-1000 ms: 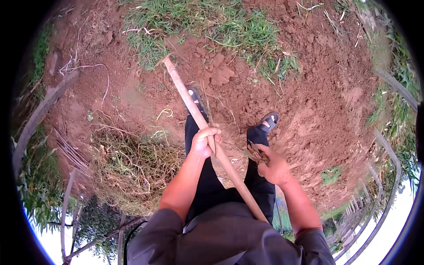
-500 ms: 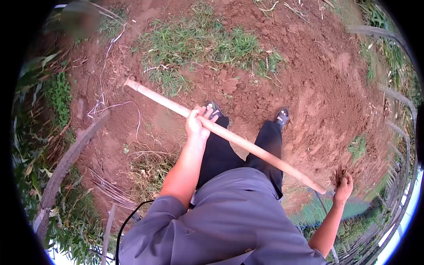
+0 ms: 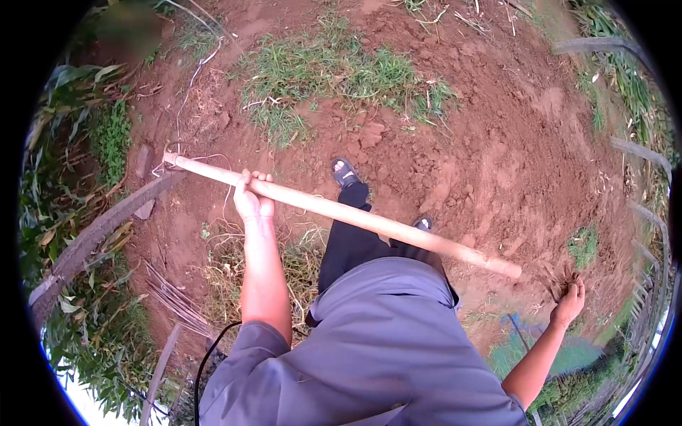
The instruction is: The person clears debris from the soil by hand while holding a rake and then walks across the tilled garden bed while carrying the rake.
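A long, pale wooden pole slants across the view in front of my body. My left hand grips it nearer its far left end, palm up with the fingers round the wood. At that end there is a collar-like ring; whether a tool head is fixed there I cannot tell. The thick, plain end lies to the right, short of my right hand. Between the closed fingers of my right hand is a small dark clump of dry weeds.
Bare reddish soil spreads around my feet, with a grass patch ahead. A weathered wooden rail and leafy plants stand on the left. Thin sticks lie nearby, and a white string trails over the ground. Curved bars line the right.
My left hand has moved left with the pole, which now lies more level. My right hand has shifted slightly right, still holding the clump. My feet have changed position in a step.
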`<state>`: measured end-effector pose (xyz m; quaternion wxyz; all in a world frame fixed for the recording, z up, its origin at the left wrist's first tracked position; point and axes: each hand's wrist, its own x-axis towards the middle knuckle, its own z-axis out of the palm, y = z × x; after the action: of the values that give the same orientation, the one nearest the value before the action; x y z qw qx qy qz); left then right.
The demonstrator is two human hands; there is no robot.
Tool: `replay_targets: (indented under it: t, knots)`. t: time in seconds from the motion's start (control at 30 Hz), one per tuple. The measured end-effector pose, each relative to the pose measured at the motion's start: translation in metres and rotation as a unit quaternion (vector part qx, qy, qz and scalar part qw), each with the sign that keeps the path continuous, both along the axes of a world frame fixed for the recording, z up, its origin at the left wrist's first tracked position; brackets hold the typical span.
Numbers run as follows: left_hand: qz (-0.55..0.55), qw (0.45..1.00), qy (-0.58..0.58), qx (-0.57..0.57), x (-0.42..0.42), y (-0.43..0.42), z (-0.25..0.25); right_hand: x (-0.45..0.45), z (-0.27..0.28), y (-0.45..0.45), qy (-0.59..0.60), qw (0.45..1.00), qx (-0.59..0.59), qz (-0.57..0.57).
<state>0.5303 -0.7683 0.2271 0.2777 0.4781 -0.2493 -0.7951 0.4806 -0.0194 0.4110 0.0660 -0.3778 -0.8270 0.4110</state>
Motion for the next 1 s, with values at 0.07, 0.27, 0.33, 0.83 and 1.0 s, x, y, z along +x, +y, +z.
replay_targets:
  t: [0.07, 0.27, 0.33, 0.83, 1.0]
  knots:
    - [0.035, 0.998, -0.046, 0.004, 0.001, 0.054, 0.016, 0.006, 0.01, 0.044, 0.073, 0.997, 0.004, -0.006]
    - [-0.002, 0.993, -0.099, 0.056, 0.052, 0.207, 0.026, 0.092, 0.019, 0.165, 0.026, 1.0, -0.007, -0.016]
    - [-0.035, 0.992, -0.089, 0.081, 0.059, 0.252, 0.034, 0.098, 0.021, 0.19, 0.05, 0.998, -0.029, -0.015]
    - [-0.346, 0.917, 0.086, 0.177, -0.03, 0.342, 0.013, 0.228, 0.032, 0.129, 0.118, 0.977, -0.14, -0.113]
    - [-0.406, 0.891, 0.201, 0.029, -0.027, 0.223, 0.077, 0.276, 0.02, 0.086, 0.131, 0.95, -0.158, -0.234]
